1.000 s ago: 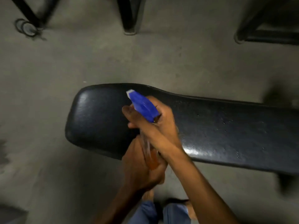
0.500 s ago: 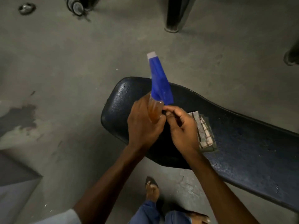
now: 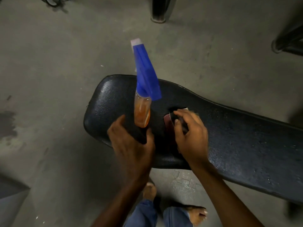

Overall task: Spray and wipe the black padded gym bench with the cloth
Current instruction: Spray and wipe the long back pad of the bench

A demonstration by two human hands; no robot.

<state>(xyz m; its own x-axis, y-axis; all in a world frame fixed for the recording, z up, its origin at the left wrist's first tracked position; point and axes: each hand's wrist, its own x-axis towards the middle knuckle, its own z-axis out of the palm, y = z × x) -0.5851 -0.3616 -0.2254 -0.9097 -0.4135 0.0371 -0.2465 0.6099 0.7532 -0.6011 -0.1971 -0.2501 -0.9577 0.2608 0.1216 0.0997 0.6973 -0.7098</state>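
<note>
The person is standing over the black padded bench [image 3: 229, 145], which is running from the middle of the floor off toward the right, its rounded end pointing left. Its surface is looking speckled and shiny toward the right part, though I cannot tell whether that is wet.

The left hand [image 3: 132, 149] is holding a spray bottle [image 3: 142, 112] by its lower part, fingers and thumb curled around the base, so the clear body with orange liquid is sticking up out of the grip. The blue trigger head [image 3: 146, 76] is pointing up and away, its pale nozzle tip hanging over the bare floor beyond the bench's far edge. The bottle is tilting slightly left at the top.

The right hand [image 3: 190, 136] is lying just beside the bottle hand, over the padding, with its fingers bent down onto a folded cloth [image 3: 169, 124]. The cloth is lying on the bench near the rounded end, mostly hidden beneath the fingers; a reddish patch and a pale corner are showing. The fingertips seem to be pinching it, though the blur is making the grip hard to read.

Below, bare feet [image 3: 195, 213] and blue trouser legs [image 3: 144, 213] are showing on the grey concrete floor [image 3: 57, 79]. Dark metal equipment legs [image 3: 159, 10] are standing at the top of the scene.
</note>
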